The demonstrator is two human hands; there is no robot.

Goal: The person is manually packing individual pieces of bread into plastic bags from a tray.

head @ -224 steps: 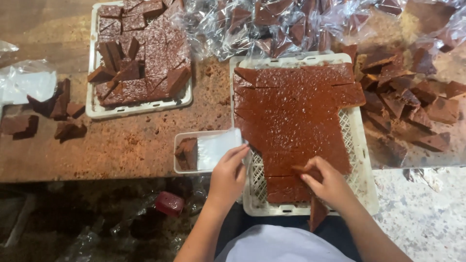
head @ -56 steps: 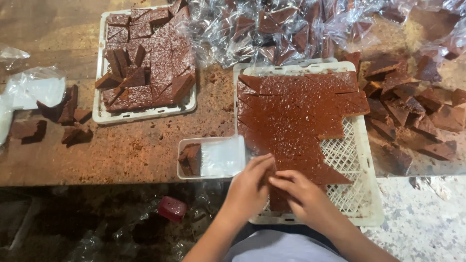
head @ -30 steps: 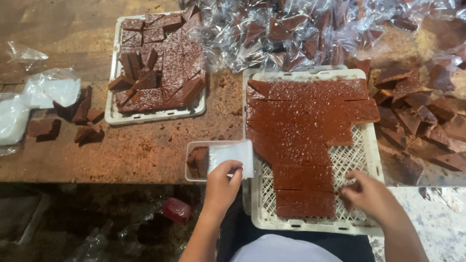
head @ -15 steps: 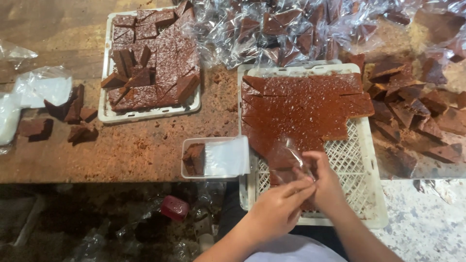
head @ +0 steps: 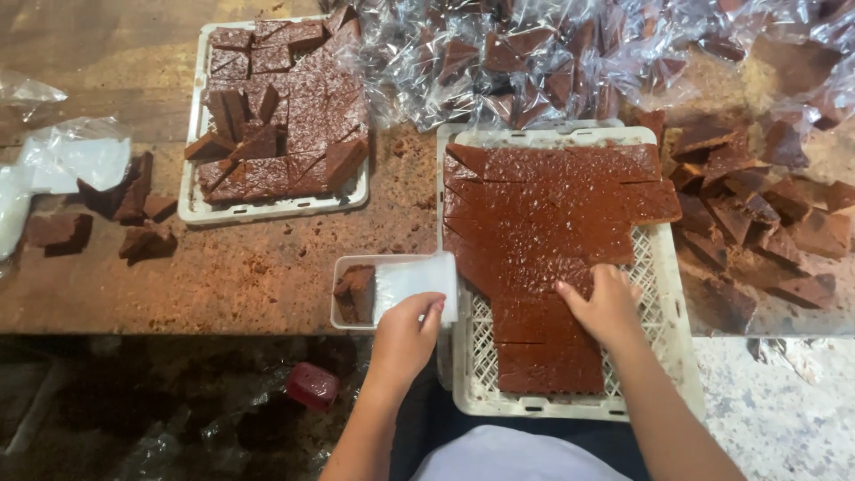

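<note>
Two hands work at the bench: my left hand pinches a clear plastic sheet at the small tub, my right hand lies flat and open on the scored brown slab in the white lattice crate. I judge a piece is being freed for wrapping; next calls for lifting one cut square cleanly.

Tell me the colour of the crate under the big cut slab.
White: a lattice-bottomed plastic crate, seen best in the head view, under the reddish-brown slab.

Bare tabletop left of small tray; wrapped pieces crowding the far edge
</note>
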